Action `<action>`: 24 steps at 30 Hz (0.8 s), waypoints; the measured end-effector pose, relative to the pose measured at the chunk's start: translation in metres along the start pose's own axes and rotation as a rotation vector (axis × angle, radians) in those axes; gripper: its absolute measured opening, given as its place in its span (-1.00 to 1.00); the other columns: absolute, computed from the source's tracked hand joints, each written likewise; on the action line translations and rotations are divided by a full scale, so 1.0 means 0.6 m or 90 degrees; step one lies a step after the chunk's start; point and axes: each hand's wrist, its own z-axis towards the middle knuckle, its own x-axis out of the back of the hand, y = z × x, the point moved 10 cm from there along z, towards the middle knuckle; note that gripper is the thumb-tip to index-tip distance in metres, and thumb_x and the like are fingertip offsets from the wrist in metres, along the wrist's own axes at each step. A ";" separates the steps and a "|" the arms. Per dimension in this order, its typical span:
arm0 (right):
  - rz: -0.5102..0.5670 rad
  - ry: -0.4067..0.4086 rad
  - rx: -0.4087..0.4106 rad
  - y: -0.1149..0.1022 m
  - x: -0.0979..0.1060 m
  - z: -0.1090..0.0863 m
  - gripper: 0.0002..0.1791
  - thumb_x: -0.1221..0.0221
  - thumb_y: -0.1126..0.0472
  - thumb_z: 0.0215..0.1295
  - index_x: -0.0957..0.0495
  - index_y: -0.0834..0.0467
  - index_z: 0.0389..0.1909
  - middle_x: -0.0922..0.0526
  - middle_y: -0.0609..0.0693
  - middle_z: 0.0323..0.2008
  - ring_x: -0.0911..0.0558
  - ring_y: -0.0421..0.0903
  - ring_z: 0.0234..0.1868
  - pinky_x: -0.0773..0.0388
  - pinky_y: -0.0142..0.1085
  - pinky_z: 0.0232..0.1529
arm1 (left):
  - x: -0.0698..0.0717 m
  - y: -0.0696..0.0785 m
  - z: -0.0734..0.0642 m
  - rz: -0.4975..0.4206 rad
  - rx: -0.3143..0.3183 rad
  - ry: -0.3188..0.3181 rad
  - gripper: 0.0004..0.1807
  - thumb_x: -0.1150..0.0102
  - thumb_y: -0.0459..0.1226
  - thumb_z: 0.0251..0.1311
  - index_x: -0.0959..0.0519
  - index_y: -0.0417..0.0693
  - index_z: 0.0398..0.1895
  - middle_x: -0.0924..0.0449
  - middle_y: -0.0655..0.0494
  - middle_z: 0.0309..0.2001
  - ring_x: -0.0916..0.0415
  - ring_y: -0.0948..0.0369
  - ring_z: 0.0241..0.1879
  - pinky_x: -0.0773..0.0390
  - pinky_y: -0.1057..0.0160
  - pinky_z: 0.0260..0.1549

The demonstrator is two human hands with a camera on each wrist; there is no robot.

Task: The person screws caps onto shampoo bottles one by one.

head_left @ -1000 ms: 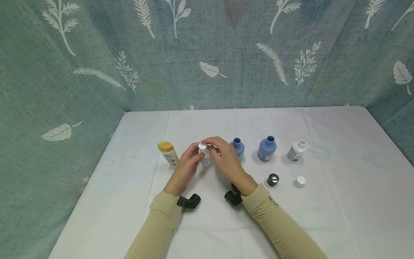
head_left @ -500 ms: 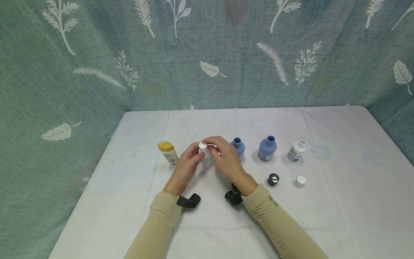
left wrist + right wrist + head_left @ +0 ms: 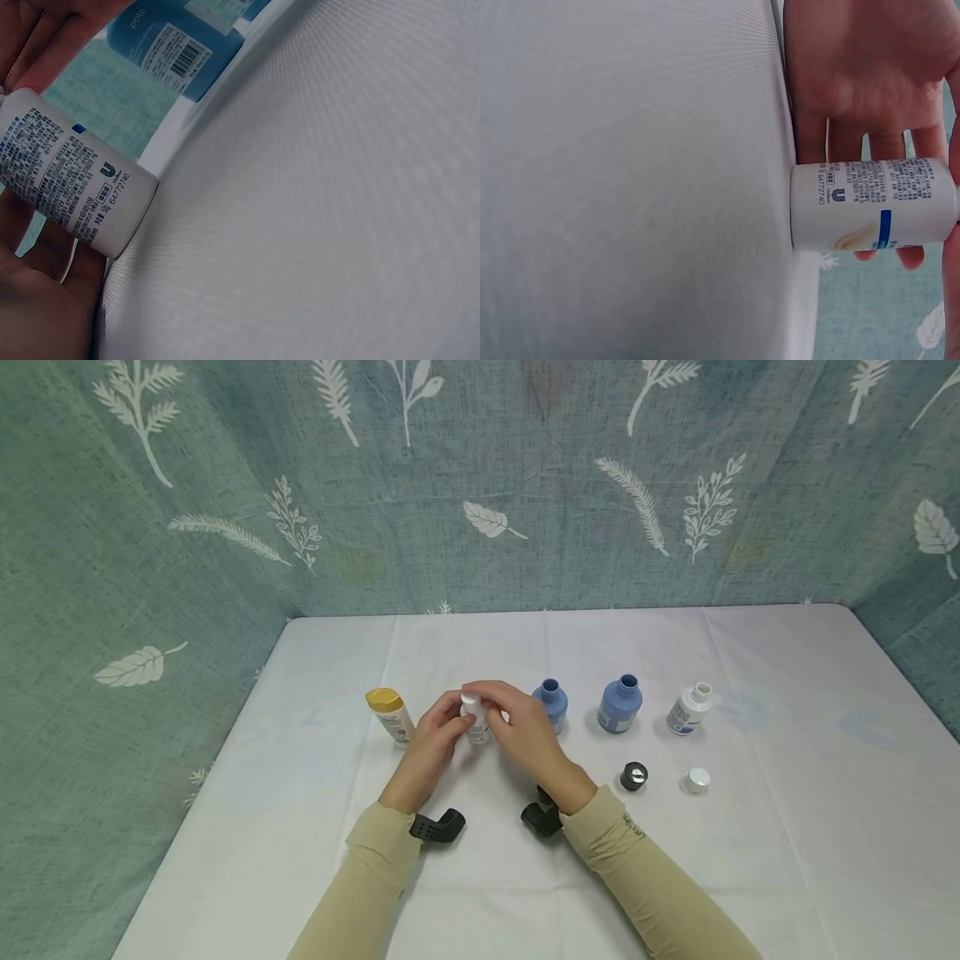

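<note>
A small white bottle with a printed label stands upright at the middle of the table, its base down at the cloth in both wrist views. My left hand holds its body, thumb on the near side and fingers wrapped behind. From the right, my right hand reaches over the top and pinches the white cap, partly covering it. In the left wrist view the label of the bottle faces the camera, while the cap lies out of frame. The right wrist view shows the left fingers behind the bottle.
A white bottle with a yellow cap stands left of the hands. To the right are two uncapped blue bottles and an uncapped white bottle. A black cap and a loose white cap lie before them.
My right hand has turned slightly at the bottle's top, its fingers shifting left and covering more of the cap. The left hand and the bottle stay in place.
</note>
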 end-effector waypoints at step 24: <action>0.026 0.018 -0.007 -0.001 0.007 0.001 -0.72 0.00 0.38 0.21 -0.53 0.06 -0.13 -0.49 -0.13 -0.17 -0.48 -0.26 -0.08 -0.47 -0.39 -0.14 | -0.015 0.026 -0.013 0.039 0.028 0.000 -0.66 0.07 -0.37 0.21 -0.33 -0.13 0.07 -0.29 0.03 0.16 -0.17 0.19 0.19 -0.09 0.16 0.20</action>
